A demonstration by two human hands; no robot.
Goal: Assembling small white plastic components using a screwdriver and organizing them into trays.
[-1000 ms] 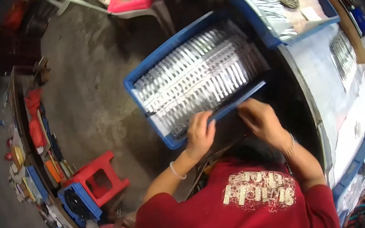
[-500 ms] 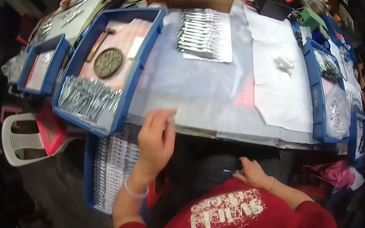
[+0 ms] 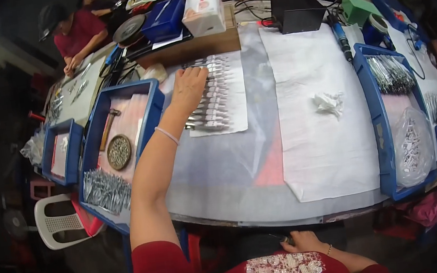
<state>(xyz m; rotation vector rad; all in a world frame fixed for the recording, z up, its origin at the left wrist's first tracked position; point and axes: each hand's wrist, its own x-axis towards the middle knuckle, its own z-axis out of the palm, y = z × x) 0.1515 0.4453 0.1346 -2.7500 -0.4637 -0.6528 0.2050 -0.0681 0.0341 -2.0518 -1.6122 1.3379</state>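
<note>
My left hand (image 3: 190, 89) reaches out over a row of slim metal pieces (image 3: 215, 104) laid side by side on a white sheet (image 3: 236, 124). Its fingers are bent together at the far left part of the row, and what they grip is hidden under the hand. Down by my lap rests my right hand (image 3: 304, 242), fingers curled round a thin tool with a narrow dark shaft (image 3: 279, 235). Most of that tool is covered by the hand.
At left, a blue bin (image 3: 154, 98) holds a hammer (image 3: 109, 130), a round dish of small parts (image 3: 119, 152) and silver pieces (image 3: 105, 191). Crumpled tissue (image 3: 329, 104) lies on white cloth (image 3: 310, 163). Another blue bin (image 3: 384, 142) stands right. Someone (image 3: 81, 33) sits far left.
My left hand has gone from the table's near edge forward to the row of metal pieces. The view has tilted up, showing more of the far side. My right hand stays by my lap.
</note>
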